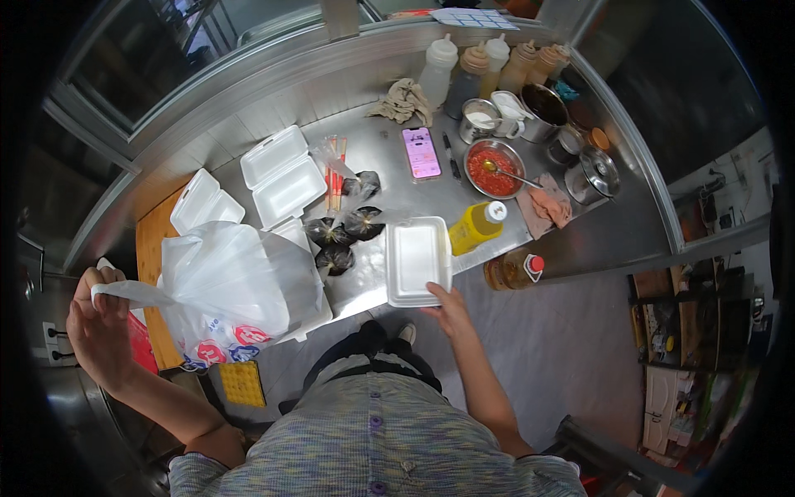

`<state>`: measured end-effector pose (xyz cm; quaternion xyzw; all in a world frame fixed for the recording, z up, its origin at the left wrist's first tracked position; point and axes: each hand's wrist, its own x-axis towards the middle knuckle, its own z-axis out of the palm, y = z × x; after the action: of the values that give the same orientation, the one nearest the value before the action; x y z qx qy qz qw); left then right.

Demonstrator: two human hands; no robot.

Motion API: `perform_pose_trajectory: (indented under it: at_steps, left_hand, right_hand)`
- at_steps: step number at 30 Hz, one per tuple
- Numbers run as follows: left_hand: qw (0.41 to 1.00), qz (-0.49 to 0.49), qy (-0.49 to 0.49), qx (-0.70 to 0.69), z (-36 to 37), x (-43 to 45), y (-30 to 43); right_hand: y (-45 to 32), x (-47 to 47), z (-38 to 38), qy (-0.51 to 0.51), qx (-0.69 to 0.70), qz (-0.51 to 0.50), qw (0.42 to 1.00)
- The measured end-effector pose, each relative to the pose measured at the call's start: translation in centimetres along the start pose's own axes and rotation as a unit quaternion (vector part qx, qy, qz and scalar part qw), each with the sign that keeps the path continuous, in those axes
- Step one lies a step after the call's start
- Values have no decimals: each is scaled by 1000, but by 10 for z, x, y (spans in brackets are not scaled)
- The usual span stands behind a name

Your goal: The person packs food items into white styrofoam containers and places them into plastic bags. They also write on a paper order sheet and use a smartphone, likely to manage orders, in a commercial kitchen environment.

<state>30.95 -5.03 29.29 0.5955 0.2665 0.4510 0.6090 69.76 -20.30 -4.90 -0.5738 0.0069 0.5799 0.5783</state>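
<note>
My left hand (102,332) grips the handle of a white plastic bag (227,279), pulling it out to the left. Whatever fills the bag is hidden by the plastic. In my right hand (448,307) is the near edge of a closed white foam takeaway box (417,261), by the table's front edge. Between bag and box lie several small knotted plastic bags with dark contents (335,259). Behind the bag an open foam box (286,177) stands with its lid raised. Another foam box (205,202) sits further left, and one more lies partly under the bag.
Paper-wrapped chopsticks (336,174), a lit phone (421,153) and a pen (451,155) lie on the steel table (385,140). To the right are a yellow bottle (475,228), a bowl of chopped red chilli (495,163) with a spoon, cloths, pots and squeeze bottles (440,68).
</note>
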Motion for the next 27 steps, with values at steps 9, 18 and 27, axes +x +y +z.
perform_pose_trajectory:
  at_steps: [9, 18, 27]
  left_hand:
    - [995, -17, 12, 98, -5, 18, -15]
    - [993, -41, 74, 85, -6, 29, -27]
    - [981, -23, 171, 83, 16, 27, -29]
  right_hand:
    - [-32, -5, -24, 5, -156, 6, 988]
    - [-69, 4, -1, 197, -283, -456, 821]
    - [-84, 32, 16, 271, -292, -482, 781]
